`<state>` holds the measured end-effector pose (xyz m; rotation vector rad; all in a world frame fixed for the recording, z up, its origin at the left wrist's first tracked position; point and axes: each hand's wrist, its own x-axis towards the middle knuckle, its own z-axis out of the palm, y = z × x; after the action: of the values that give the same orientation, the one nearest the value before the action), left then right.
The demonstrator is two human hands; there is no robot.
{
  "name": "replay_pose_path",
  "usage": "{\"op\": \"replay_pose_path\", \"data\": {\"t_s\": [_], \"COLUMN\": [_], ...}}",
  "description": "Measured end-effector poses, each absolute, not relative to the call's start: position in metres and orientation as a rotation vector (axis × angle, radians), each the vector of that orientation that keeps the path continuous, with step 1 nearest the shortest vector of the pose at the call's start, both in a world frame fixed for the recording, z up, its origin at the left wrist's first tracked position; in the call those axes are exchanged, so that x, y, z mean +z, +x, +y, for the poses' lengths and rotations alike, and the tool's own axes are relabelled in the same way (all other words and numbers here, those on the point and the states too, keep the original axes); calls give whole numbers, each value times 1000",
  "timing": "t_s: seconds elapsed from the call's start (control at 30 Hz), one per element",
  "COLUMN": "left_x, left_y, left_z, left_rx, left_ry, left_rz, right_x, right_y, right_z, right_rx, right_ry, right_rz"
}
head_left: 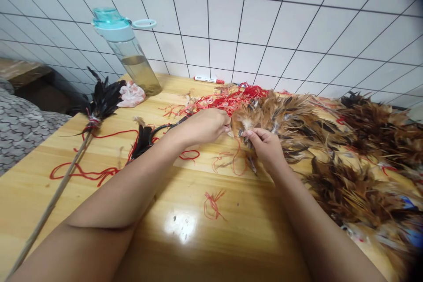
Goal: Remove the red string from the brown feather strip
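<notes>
My left hand (213, 124) reaches across to the pile of brown feathers (280, 114), its fingers closed at the near-left edge, on what looks like a brown feather (236, 124). Close beside it my right hand (266, 144) pinches a small bunch of feathers by the quill ends between thumb and forefinger. The exact grip of the left fingertips is partly hidden. Behind both hands lies a tangle of red string (238, 97). A few loose red strands (214, 206) rest on the wooden table (244, 238) nearer to me.
At left lies a stick with black feathers (107, 97) bound to its end. A water bottle (135, 57) stands by the tiled wall, near crumpled plastic (131, 94). Scissors (160, 128) lie partly behind my left arm. A red marker (209, 79) is at the back; feather bundles (357, 189) fill the right.
</notes>
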<state>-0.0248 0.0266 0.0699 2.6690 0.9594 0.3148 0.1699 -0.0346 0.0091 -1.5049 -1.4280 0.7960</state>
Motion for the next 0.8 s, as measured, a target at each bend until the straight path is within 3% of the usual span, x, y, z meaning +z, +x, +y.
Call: {"op": "replay_pose_path", "data": {"t_s": [0.47, 0.7, 0.8], "left_x": [55, 53, 43], "left_y": [-5, 3, 10], "left_z": [12, 5, -3], "left_rx": [543, 1106, 877], "left_ry": [2829, 2685, 2751], "left_rz": [889, 934, 633], "right_x": [7, 19, 26], "right_y": [160, 172, 178], "right_z": [-39, -33, -32], "right_rx": [1033, 980, 977], "right_ry": [-1460, -1356, -1313], "right_rz": [-1369, -1209, -1088]}}
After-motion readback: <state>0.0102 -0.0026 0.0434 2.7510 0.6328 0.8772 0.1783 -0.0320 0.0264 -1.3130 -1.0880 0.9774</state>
